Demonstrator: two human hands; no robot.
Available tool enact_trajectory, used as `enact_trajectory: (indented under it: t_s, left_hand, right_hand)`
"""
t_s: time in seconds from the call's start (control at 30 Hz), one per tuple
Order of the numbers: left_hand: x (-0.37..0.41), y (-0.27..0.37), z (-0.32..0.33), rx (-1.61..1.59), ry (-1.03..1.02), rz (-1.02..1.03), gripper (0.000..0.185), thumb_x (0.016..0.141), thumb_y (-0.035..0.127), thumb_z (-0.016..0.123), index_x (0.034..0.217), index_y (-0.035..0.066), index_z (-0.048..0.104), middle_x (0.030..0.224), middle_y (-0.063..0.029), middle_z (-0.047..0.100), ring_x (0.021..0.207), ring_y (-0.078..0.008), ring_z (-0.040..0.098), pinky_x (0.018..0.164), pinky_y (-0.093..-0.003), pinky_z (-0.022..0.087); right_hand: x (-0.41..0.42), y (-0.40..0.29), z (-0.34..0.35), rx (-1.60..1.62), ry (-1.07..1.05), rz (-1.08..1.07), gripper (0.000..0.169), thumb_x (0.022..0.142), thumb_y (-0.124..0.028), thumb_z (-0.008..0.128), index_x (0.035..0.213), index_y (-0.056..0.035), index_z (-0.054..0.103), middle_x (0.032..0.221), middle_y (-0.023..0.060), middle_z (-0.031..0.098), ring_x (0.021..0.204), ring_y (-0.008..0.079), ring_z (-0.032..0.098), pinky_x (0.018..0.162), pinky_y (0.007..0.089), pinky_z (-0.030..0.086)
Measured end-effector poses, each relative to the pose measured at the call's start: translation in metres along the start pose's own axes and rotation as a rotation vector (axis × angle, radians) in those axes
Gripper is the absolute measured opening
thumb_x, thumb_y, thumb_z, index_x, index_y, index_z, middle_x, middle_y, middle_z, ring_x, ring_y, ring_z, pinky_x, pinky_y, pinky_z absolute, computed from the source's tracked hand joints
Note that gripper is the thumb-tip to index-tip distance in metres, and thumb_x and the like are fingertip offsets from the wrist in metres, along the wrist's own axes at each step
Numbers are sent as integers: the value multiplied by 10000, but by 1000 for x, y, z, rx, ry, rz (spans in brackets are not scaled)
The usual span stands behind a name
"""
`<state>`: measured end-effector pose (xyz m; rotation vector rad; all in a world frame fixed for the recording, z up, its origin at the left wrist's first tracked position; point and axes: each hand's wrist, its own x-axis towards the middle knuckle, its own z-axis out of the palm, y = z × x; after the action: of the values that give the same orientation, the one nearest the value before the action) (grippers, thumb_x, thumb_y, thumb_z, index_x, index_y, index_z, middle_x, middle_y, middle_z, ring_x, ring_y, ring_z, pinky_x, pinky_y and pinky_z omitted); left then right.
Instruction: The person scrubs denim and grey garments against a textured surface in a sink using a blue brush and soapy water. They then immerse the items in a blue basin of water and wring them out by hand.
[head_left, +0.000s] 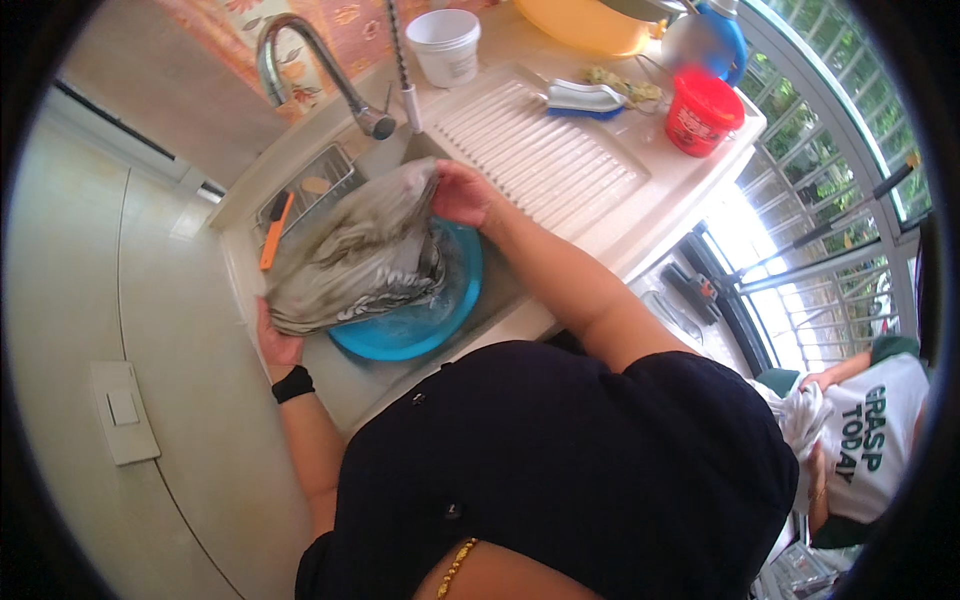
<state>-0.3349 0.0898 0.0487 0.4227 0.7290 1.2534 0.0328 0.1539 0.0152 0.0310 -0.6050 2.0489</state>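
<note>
Between my hands a wet, grey-white cloth garment (360, 240) is stretched out, bunched and streaked with dark marks. My left hand (279, 334), with a black band at the wrist, grips its lower left end. The upper right end is held in my right hand (461, 193). Below the cloth sits a round blue plastic basin (405, 349) in the sink (352, 394), with cloudy, sudsy water (439, 307) in it. Part of the cloth hangs over the basin and hides much of it.
A chrome faucet (330, 67) arches behind the sink. An orange-handled brush (276, 232) lies by a wire rack (322, 184). A white scrub brush (585, 97), a red bucket (703, 112) and a white tub (444, 49) stand around the ribbed drainboard (532, 150). Another person (870, 442) holds white cloth at right.
</note>
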Motion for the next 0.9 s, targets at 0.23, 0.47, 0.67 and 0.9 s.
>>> enact_trajectory:
  t_s: [0.23, 0.47, 0.67, 0.9]
  left_hand:
    - [12, -32, -36, 950, 153, 21, 308, 805, 170, 578, 1036, -30, 545, 960, -78, 579, 861, -161, 541, 772, -289, 427]
    - [28, -39, -52, 1405, 274, 370, 306, 747, 156, 599, 1000, -10, 554, 857, -64, 555, 818, -163, 524, 731, -286, 423]
    - [20, -68, 63, 1035, -250, 198, 282, 873, 199, 498, 1088, 23, 540, 1076, -70, 552, 948, -194, 543, 816, -322, 434]
    - [30, -106, 93, 343, -189, -27, 356, 914, 220, 427, 1231, 63, 385, 1188, -44, 466, 1044, -164, 480, 861, -309, 405]
  right_hand:
    - [4, -35, 24, -450, 220, 32, 344, 804, -142, 557, 1139, -88, 496, 1041, 49, 584, 973, 174, 548, 824, 361, 444]
    - [4, -62, 83, -411, 110, -17, 455, 793, -86, 537, 1229, -72, 408, 1112, 67, 538, 1017, 198, 532, 902, 368, 421]
    - [17, -8, 93, -291, 40, 155, 512, 784, -107, 538, 1258, -92, 345, 1160, 89, 487, 1055, 205, 500, 904, 358, 417]
    - [27, 34, 132, -308, -113, 257, 595, 732, -118, 570, 1266, -21, 328, 1211, 120, 455, 1078, 225, 480, 917, 354, 389]
